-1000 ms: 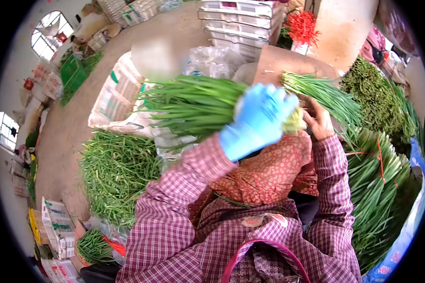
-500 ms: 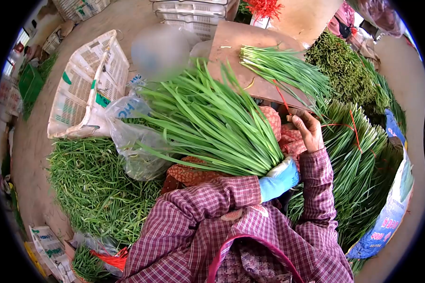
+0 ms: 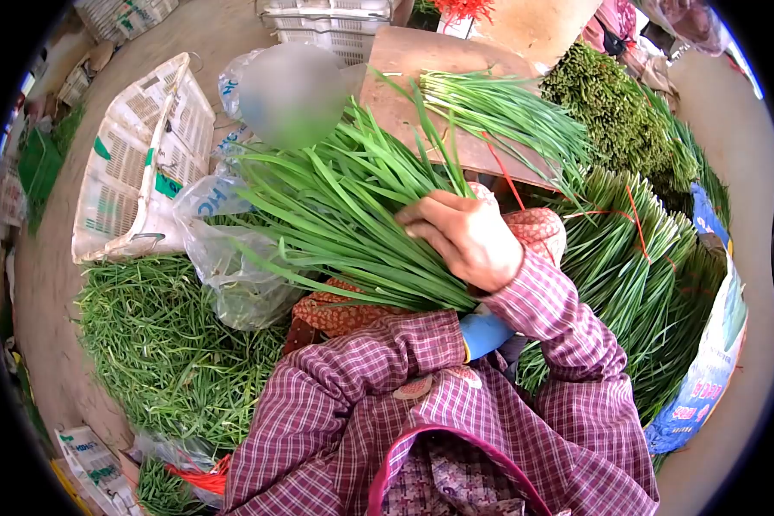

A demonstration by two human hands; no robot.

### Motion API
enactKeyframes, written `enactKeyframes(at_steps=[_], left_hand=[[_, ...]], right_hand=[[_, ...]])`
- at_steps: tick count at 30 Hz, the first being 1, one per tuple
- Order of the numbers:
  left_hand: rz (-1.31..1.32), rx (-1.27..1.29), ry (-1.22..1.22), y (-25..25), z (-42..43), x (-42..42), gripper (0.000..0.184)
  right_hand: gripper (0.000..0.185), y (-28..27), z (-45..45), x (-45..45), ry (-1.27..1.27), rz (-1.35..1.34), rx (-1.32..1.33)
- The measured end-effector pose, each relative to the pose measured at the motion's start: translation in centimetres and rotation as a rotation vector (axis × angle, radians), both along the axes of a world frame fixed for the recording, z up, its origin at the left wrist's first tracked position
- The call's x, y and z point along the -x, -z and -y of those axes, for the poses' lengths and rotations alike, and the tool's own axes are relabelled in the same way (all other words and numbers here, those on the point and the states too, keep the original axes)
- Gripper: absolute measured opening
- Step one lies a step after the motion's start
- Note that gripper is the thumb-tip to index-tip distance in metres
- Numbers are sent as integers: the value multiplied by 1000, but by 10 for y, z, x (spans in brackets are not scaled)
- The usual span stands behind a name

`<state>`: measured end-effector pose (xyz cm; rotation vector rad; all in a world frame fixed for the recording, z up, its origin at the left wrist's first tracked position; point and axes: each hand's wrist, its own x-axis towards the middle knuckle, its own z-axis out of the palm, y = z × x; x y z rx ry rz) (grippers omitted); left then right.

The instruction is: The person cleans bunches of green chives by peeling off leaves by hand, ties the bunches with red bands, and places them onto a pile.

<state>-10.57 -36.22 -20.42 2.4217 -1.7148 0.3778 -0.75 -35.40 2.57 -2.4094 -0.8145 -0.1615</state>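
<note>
A large bunch of long green leaves (image 3: 344,206) lies across my lap, its tips fanned toward the upper left. My left hand (image 3: 486,334), in a blue glove, is at the bunch's lower right end; its fingers are hidden under my right forearm. Bare, my right hand (image 3: 469,236) lies over the middle of the bunch with its fingers curled round some leaves. A red tie (image 3: 505,172) runs beside my right wrist. On the brown board (image 3: 396,60) in front rests a smaller bunch with pale stem ends (image 3: 490,103).
A white crate (image 3: 125,172) stands at the left, above a heap of loose greens (image 3: 172,344). Clear plastic bags (image 3: 249,275) lie beside the heap. Tied bunches (image 3: 636,292) fill a blue and white sack (image 3: 705,370) at the right. Stacked crates (image 3: 327,30) stand behind.
My right hand has moved left from beside the red tie onto the leaves. Earlier, my gloved left hand brought the bunch down to my lap. The view has shifted slightly.
</note>
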Motion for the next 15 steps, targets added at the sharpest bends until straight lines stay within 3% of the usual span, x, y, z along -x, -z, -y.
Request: enactKeyframes(at_steps=[1,2,3,6,10,12,15], left_hand=[[-565,112,161,-38,-22,-5,39],[-685,-146,161,-82,-32,-12,42],[-689,-149,157,-82,-32,-15,42],[-834,-207,179,-89,-32,-20,41],[-380,-112,168,-102,-29,-23,40],[-693,30,90,-85,-15,-21,35],[-767,73,21,-68,0,-20,36]], right_hand=[[14,3,-3,-4,-5,-3,1],[15,6,-7,-9,40,72,130],[16,9,-9,-12,87,149,257],[17,14,-10,-17,80,221,278],[14,12,-7,-19,40,182,285],[14,11,-4,-20,7,137,263],[12,7,3,-18,12,96,273]])
